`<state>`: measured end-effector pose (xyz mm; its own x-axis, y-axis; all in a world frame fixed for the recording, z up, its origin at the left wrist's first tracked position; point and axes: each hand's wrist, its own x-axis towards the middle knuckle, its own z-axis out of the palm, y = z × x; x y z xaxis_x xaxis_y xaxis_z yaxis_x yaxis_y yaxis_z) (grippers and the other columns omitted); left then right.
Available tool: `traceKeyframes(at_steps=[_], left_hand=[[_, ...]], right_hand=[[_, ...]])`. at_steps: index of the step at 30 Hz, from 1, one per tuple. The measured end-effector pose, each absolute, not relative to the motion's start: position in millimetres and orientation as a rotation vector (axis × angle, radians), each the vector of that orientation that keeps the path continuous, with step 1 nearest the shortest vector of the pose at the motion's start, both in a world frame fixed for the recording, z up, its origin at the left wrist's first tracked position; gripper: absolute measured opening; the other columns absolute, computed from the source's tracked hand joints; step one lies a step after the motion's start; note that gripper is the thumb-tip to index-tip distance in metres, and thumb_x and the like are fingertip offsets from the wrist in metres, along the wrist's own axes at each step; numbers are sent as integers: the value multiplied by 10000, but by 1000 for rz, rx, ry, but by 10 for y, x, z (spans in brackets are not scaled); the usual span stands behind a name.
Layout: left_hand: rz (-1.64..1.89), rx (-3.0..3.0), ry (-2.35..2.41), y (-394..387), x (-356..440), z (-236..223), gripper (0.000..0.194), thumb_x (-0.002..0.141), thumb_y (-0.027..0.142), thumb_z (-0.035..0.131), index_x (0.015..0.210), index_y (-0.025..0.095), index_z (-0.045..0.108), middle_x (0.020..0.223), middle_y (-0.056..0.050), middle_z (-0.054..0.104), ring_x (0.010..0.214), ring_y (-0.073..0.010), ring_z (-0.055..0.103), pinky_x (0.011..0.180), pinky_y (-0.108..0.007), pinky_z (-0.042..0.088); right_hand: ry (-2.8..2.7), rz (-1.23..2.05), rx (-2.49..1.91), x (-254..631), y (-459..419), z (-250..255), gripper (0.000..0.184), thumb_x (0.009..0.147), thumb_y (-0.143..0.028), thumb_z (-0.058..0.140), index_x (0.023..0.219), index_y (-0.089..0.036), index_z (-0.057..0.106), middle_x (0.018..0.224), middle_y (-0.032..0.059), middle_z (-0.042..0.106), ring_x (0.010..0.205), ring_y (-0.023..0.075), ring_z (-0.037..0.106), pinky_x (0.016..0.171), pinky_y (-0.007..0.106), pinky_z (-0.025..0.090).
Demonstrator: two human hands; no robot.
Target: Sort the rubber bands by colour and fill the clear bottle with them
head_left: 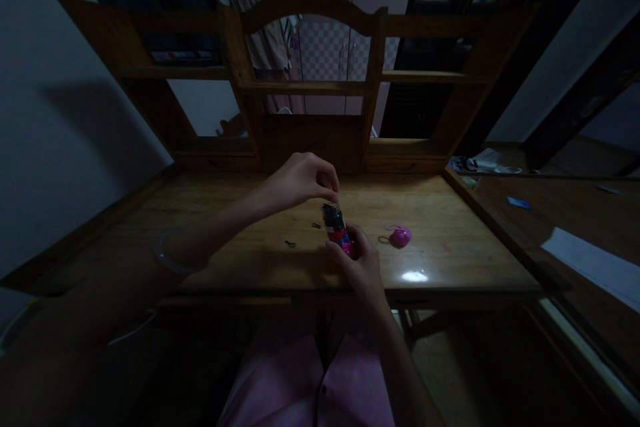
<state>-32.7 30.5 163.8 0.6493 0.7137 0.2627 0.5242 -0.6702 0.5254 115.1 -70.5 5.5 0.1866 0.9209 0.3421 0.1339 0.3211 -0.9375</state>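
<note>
My right hand [361,263] is closed round the lower end of a small dark and pink object [337,227], held upright just above the wooden desk [440,247]. My left hand [303,178] hovers over the top of that object with thumb and fingers pinched together at its upper end. What the pinch holds is too small to make out. Two tiny dark pieces [291,243] lie on the desk left of the object. A pink rounded item [400,236] with a loop rests on the desk to the right.
A wooden hutch with shelves [305,87] stands at the back of the desk. Clothes hang behind it. A second dark table [575,227] on the right carries papers and small items. My lap in pink cloth [310,380] is below the desk edge.
</note>
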Motion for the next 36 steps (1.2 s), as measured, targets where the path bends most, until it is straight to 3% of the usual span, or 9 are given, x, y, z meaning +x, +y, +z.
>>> traceKeyframes(at_steps=[12,19,28,36], left_hand=[[642,2341,972,209,-381,1682,150,751,249,709,852,148,753,752,-37,742,718,-175,711,663,-249,557],[581,2435,835,284,-444,1690,311,796,103,552,1055,162,713,932,-40,745,858,-164,704,785,-272,558],[599,2385,889,308,-433,1617,322,736,214,728,1053,167,697,848,-41,746,797,-186,712,723,-276,556],[692,2319,856,296,-368,1575,241,737,273,753,940,147,730,860,-60,758,824,-202,720,738,-282,567]], right_hand=[[-1254,774,-1126,1154,-709,64,415,784,-392,710,1152,-214,640,1074,57,694,974,236,630,858,351,479],[-1259,761,-1136,1154,-709,47,414,791,-399,698,1154,-208,639,1073,61,696,971,231,637,863,352,485],[-1271,763,-1156,1154,-702,36,422,798,-409,694,1169,-222,623,1107,57,689,993,229,634,868,346,491],[-1277,753,-1158,1152,-706,48,411,799,-399,698,1158,-213,622,1097,58,689,983,227,633,876,346,484]])
